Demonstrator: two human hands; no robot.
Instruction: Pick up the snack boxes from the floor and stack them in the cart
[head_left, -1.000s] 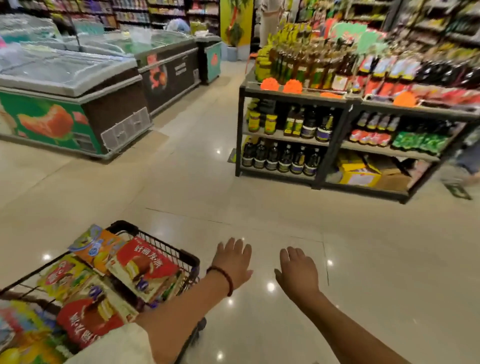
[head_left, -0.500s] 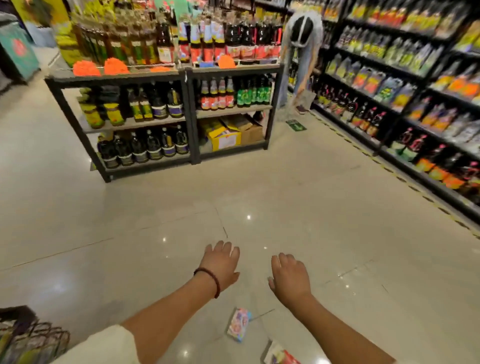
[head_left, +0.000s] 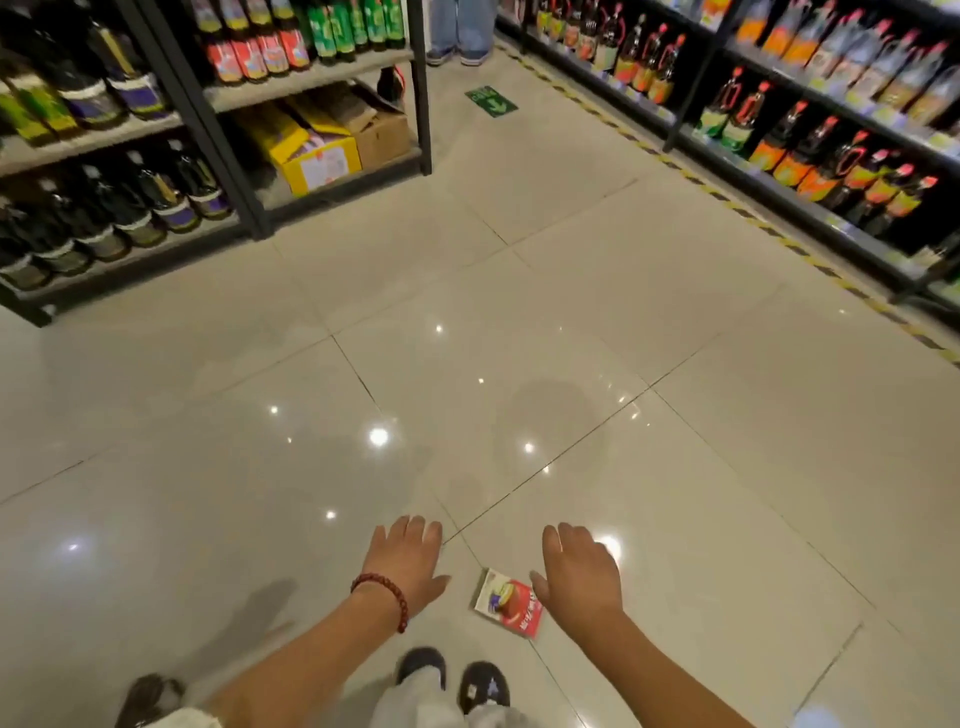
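A single snack box (head_left: 508, 601) lies flat on the tiled floor (head_left: 519, 322), just ahead of the person's shoes (head_left: 452, 675) and, in the head view, between the two outstretched hands. It sits closer to the right hand (head_left: 579, 574): its upper right corner appears just beside that hand's thumb, while a clear strip of tile separates it from the left hand (head_left: 408, 558), which wears a bead bracelet (head_left: 382, 595) at the wrist. The box's long axis runs diagonally, from its upper left end near the gap between the hands down to the lower right end under the right forearm. Its printed red and white face is turned up. Both hands are held palm down with fingers straight and loosely spread, holding nothing and touching nothing; they seem to hang above the floor, not on it, though the height cannot be judged from this view. The right hand looks the better placed for the pick, needing to drop and swing slightly inward, most likely pinching the box across its short sides. The cart is not in view. Shelves of bottles (head_left: 810, 135) line the aisle ahead and to the right, well apart from the box.
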